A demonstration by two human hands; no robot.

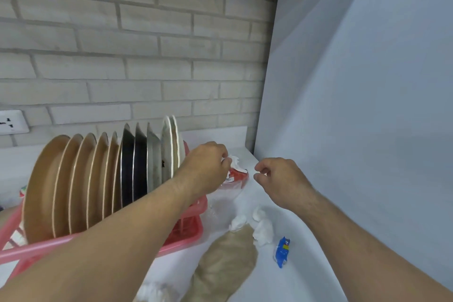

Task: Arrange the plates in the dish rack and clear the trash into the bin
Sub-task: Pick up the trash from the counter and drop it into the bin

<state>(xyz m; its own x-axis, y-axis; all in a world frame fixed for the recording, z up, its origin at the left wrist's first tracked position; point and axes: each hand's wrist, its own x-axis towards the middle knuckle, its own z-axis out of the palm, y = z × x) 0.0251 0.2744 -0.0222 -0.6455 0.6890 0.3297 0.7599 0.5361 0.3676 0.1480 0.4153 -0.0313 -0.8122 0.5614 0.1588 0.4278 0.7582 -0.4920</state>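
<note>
Plates stand on edge in a row in the pink dish rack, at the left of the table. The left hand reaches past the rack's far end and pinches a red and white wrapper lying just beside it. The right hand hovers close by, fingers curled, with nothing visible in them. Crumpled tissues, a blue wrapper and brown paper lie on the table nearer the camera.

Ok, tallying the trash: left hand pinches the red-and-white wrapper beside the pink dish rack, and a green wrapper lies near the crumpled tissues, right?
No: the head view shows the wrapper near the crumpled tissues is blue, not green; the rest holds.
</note>
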